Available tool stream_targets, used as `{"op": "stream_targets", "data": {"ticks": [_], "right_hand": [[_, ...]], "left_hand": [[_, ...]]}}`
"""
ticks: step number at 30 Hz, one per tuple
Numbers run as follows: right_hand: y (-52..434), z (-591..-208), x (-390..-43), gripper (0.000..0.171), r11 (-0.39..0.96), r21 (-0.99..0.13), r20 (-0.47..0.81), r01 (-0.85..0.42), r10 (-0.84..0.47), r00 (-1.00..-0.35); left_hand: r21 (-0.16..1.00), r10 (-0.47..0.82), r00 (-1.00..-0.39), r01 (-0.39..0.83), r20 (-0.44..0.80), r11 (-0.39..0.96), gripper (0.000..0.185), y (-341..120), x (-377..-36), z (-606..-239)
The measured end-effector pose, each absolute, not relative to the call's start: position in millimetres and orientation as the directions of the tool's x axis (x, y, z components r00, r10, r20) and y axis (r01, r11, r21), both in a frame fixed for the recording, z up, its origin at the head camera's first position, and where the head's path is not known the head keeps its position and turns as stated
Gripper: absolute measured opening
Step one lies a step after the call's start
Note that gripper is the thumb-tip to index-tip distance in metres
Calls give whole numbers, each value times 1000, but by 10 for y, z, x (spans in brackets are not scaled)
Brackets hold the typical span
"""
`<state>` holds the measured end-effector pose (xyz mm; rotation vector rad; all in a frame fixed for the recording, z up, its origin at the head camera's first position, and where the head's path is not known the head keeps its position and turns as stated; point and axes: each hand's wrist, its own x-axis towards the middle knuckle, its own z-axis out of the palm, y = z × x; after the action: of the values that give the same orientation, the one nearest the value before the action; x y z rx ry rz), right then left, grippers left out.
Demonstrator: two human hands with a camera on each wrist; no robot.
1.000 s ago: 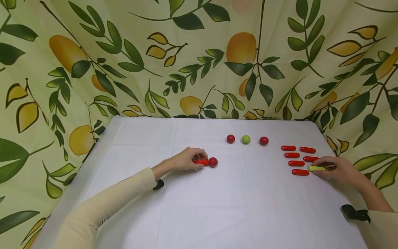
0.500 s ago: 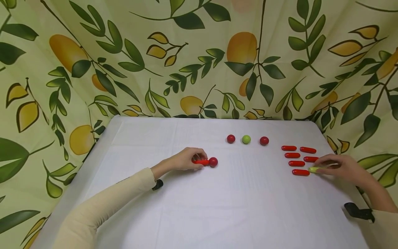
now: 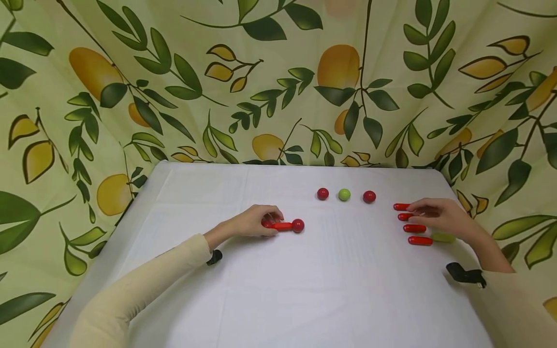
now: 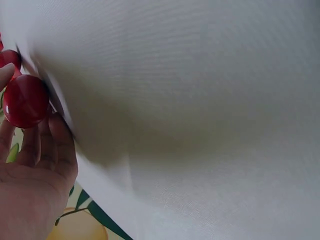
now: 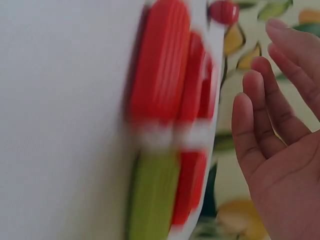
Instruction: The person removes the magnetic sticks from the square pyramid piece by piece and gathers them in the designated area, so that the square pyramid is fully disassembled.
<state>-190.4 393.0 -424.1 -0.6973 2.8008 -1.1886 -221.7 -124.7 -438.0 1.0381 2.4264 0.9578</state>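
Observation:
In the head view, my left hand (image 3: 256, 221) is curled round the near end of a short red stick (image 3: 282, 226) on the white cloth. One red ball (image 3: 298, 225) sits at the stick's right end. Another red ball (image 4: 26, 101) at its left end lies between my thumb and fingers in the left wrist view. My right hand (image 3: 444, 217) hovers over the group of red sticks (image 3: 415, 228), fingers extended and holding nothing in the right wrist view. Below its palm lies a yellow-green stick (image 3: 443, 238), end-on to a red stick (image 3: 420, 240).
Two red balls (image 3: 323, 194) and a green ball (image 3: 344, 195) stand in a row towards the back of the table (image 3: 261, 290). A leaf-and-fruit patterned curtain (image 3: 270, 96) hangs behind the table and at both sides.
My right hand has left the yellow-green stick and moved up and left over the red sticks. My left hand has slid slightly left, uncovering more of the red stick and its left ball.

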Motion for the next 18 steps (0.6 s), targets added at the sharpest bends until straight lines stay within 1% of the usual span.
{"op": "stream_targets", "data": {"ticks": [5,10,14,18], "right_hand": [[3479,-4198,-2135,27,580,-706,106,-407,-482,-870],[3037,-4196,-2321,29,489,-764,92,-421,-563,-821],[2702,-4226,-2395,31,417,-811,83,-410,-612,-787],[2417,-4271,-2434,32,391,-821,66,-416,-659,-750]], "left_hand": [[683,725,-688,512,-38,522,34,-1298,-2225,-4388],[683,723,-690,509,-40,524,33,-1303,-2227,-4395],[688,718,-695,505,-35,521,31,-1295,-2227,-4407],[694,715,-699,497,-36,521,29,-1285,-2232,-4433]]}}
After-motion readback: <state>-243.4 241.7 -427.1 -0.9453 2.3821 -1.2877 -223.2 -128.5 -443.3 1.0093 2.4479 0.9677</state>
